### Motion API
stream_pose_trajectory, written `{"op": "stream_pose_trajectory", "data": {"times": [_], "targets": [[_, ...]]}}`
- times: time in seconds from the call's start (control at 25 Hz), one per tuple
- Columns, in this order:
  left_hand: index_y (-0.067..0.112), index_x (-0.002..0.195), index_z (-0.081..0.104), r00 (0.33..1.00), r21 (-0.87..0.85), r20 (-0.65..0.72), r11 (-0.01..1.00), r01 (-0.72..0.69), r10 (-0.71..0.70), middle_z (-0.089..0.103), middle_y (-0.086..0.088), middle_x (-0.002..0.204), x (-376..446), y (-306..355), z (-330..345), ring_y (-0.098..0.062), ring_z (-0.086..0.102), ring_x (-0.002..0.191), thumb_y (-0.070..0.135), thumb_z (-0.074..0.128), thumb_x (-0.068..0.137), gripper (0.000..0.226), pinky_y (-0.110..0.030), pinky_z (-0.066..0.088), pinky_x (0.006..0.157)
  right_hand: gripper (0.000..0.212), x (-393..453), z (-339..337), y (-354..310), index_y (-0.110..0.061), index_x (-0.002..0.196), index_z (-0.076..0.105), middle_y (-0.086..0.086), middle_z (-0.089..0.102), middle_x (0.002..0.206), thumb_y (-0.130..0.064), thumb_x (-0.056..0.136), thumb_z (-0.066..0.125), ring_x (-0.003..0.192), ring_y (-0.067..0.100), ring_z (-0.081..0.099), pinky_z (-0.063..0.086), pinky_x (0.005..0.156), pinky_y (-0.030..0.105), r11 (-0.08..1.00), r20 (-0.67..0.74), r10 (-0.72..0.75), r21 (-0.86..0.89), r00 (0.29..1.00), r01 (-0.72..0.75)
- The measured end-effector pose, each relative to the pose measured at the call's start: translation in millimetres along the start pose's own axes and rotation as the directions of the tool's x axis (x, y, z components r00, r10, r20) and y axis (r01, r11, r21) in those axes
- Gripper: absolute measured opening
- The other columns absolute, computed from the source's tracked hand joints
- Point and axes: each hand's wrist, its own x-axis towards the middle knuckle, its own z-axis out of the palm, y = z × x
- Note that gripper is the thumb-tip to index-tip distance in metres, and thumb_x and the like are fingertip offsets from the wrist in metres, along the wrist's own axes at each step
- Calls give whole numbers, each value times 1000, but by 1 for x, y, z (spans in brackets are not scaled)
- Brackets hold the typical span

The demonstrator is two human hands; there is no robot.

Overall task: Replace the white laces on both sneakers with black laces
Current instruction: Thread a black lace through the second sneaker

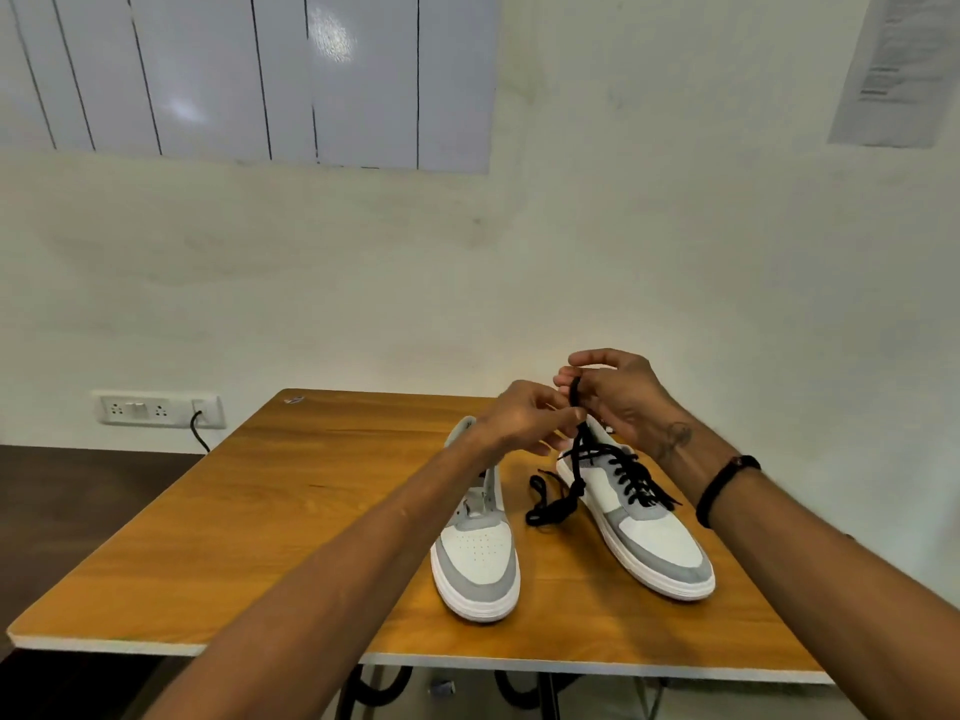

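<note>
Two white and grey sneakers stand on the wooden table, toes toward me. The right sneaker carries a black lace threaded through its eyelets. Above its collar, my right hand grips the upper end of this lace, and my left hand pinches the lace just below. A loose black lace lies bunched on the table between the shoes. The left sneaker shows no lace; my left forearm hides its rear part.
The table's back edge stands against a pale wall. A socket panel with a plugged black cable is on the wall at the left. The floor at the left is dark. A small label sits near the table's far left corner.
</note>
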Motion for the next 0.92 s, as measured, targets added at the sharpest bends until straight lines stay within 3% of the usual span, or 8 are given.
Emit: {"op": "stream_pose_trajectory", "data": {"times": [0.08,0.16,0.28,0.4,0.52,0.72,0.8,0.92], "targets": [[9,107,75,997,118,-72,993,-14,22,76,-8,101,-6,-1,-9,-18,71,82,34,73,99,26,-32,61,72,28,-6,-4,5,9,110,69,27,74,106,24,89,57,92,30,76,65,82,37,990,6,-101,-94,995,101],[11,104,72,989,169,-142,986,-3,28,76,-8,101,-16,-5,-15,-19,70,83,31,71,99,21,-33,61,70,23,-13,-14,12,0,100,75,18,77,100,16,88,65,87,22,77,64,73,27,904,23,-227,-368,974,219],[12,102,75,970,116,-242,993,4,24,79,-6,92,-26,-19,-21,-18,74,80,21,73,98,10,-39,64,77,20,-24,-28,34,-13,96,79,5,79,93,2,89,69,84,19,76,64,84,38,722,93,-245,-647,965,246],[11,108,79,957,157,-278,987,-36,79,80,-5,92,-28,-36,-23,-16,76,79,13,73,97,12,-37,63,76,29,-40,-27,57,-17,119,76,0,75,120,-12,90,77,97,17,73,60,90,34,615,131,-232,-748,964,250],[12,120,75,981,115,-175,991,-65,85,81,-5,99,-29,-52,-16,-16,78,80,12,64,103,20,-34,62,75,48,-49,-12,77,-23,138,65,-5,67,132,-29,93,79,92,13,76,63,88,39,597,202,-264,-734,943,324],[19,144,53,999,-57,-29,998,-37,35,78,-10,101,-36,-79,-9,-17,77,82,19,65,104,41,-28,61,70,17,-57,20,102,-24,114,78,-7,77,103,-18,100,71,73,7,74,63,67,26,723,212,-281,-594,936,351],[15,140,56,995,-7,-96,1000,-12,12,77,-6,95,-41,-85,-8,-17,76,76,22,70,101,42,-23,60,63,14,-58,25,117,-29,107,79,-16,75,92,-19,99,72,75,3,71,62,67,22,730,204,-287,-585,936,352],[16,115,68,921,241,-383,970,31,65,74,2,93,-53,-102,-5,-13,72,78,39,75,96,31,-23,58,64,12,-57,30,141,-25,107,80,-19,73,90,-22,98,74,83,3,72,62,74,24,770,107,-302,-559,947,308]]}}
